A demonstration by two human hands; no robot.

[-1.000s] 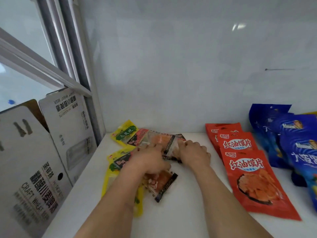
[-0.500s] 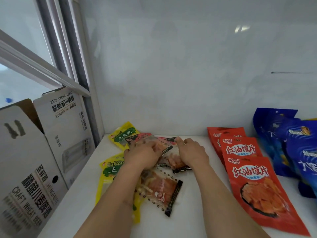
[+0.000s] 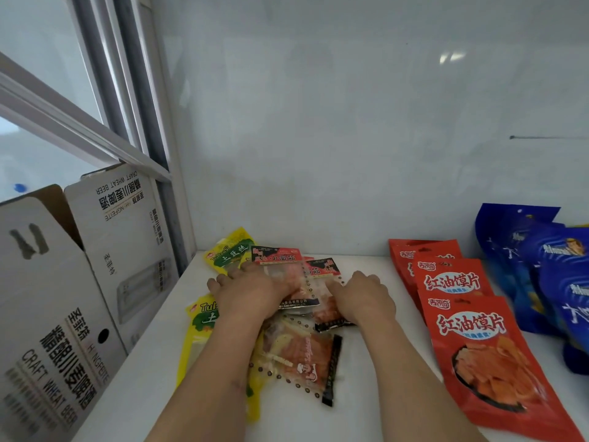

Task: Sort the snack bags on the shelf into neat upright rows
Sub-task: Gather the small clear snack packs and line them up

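Note:
A loose pile of small snack bags lies flat on the white shelf (image 3: 366, 403). My left hand (image 3: 251, 291) grips a clear red-topped bag (image 3: 283, 269) near the back of the pile. My right hand (image 3: 363, 298) presses its fingers on a second clear bag with a black and red top (image 3: 322, 269). Another clear bag with a black edge (image 3: 302, 358) lies nearer me between my forearms. Yellow bags sit at the back left (image 3: 229, 250) and under my left forearm (image 3: 200, 327).
Several red bags (image 3: 471, 339) lie overlapped in a row to the right. Blue bags (image 3: 541, 269) lean at the far right. A white cardboard beer carton (image 3: 79, 298) stands open at the left. The white back wall (image 3: 350, 138) closes the shelf.
Both hands slid toward the back of the shelf, lifting and shifting the clear bags there. The nearer clear bag now lies uncovered between my forearms.

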